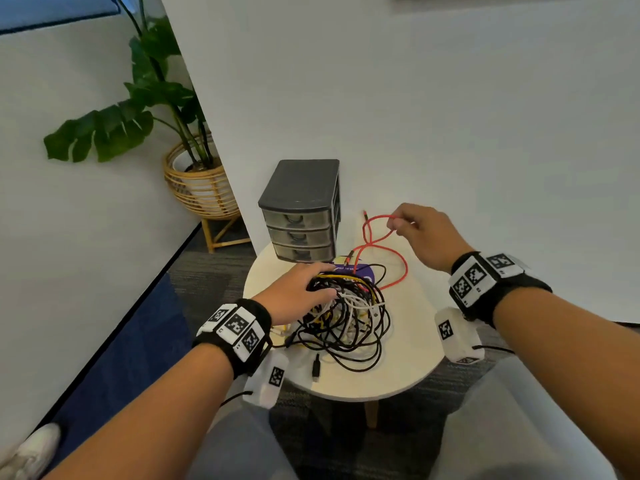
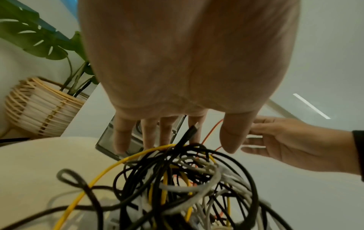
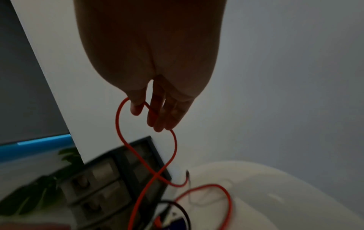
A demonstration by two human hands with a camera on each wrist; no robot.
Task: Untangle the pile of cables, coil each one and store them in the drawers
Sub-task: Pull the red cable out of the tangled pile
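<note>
The drawer unit is dark matt plastic with translucent smoky fronts. The round table has a smooth cream top. The plant basket is woven rattan.

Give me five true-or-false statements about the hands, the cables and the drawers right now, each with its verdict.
1. The right hand pinches the red cable. True.
2. The left hand lifts the cable pile off the table. False: it rests on top of the pile, which lies on the table.
3. All three drawers of the drawer unit are closed. True.
4. The red cable is neatly coiled. False: it hangs in a loose figure-eight loop.
5. The pile holds only black cables. False: yellow and white ones too.
</note>
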